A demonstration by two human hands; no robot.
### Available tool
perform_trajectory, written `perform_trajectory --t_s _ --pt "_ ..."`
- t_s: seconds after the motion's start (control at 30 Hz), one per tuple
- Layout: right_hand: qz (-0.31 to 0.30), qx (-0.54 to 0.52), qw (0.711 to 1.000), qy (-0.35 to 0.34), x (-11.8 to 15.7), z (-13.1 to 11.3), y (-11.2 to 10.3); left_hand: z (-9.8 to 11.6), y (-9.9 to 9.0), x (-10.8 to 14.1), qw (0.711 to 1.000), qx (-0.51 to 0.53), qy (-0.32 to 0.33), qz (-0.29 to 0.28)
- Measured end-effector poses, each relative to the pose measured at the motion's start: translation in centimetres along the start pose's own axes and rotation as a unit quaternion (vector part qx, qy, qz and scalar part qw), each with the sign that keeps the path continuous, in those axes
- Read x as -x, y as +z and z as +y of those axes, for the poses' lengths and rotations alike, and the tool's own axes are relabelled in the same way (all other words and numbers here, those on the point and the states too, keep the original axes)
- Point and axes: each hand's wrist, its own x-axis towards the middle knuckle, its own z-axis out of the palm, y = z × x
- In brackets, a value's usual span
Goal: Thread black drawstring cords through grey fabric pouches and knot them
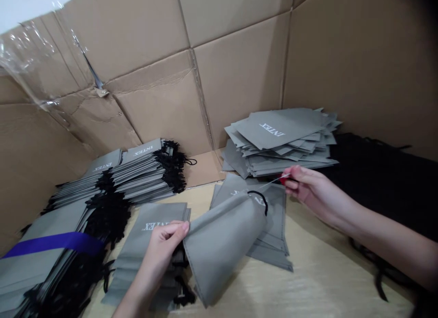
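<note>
Cardboard [236,80] walled in the back and sides of the surface [328,272]. A black heap [362,172] lay at the right. Grey stacks [140,172] with black cord ends stood at the back left, and a banded stack [44,263] in front of them wore a purple band [54,242]. The right stack [290,126], against the back, was ragged, its layers fanned unevenly; a bump from the right arm could have sent its top sheets sliding.

The pouch [222,240] hung tilted at the centre, over some loose pouches [273,247], which it could have dragged askew if swung low. The left hand [169,238] pinched it by one edge only, so a hard tug from the other side might have twisted it or pulled it free. The right hand [303,181] was closed on a thin tool with a red part [283,179]. The cord [263,200] looped out at the pouch's upper corner, near the tool's shaft; pulling at a slant could have snagged the fabric. Whether shaft and cord were joined could not be told.
</note>
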Motion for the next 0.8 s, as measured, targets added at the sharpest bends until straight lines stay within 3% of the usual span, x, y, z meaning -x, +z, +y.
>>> perform_trajectory --t_s 0.27,0.47,0.63,0.8 --pt "0.052 -0.07 0.996 0.009 -1.2 -1.5 -1.4 -0.2 -0.9 -0.4 1.0 -0.024 0.011 0.008" --pt "0.098 -0.08 0.992 -0.011 -1.6 -3.0 -2.7 -0.3 -2.0 -0.2 0.992 -0.104 0.067 0.0" --pt "0.118 -0.081 0.989 -0.038 -1.4 -3.8 -3.0 -0.7 -3.0 -0.1 0.994 -0.109 0.015 0.004" --pt "0.112 -0.091 0.985 -0.093 -1.8 -3.6 -3.0 -2.1 -3.3 -1.0 0.987 -0.157 0.02 0.019"
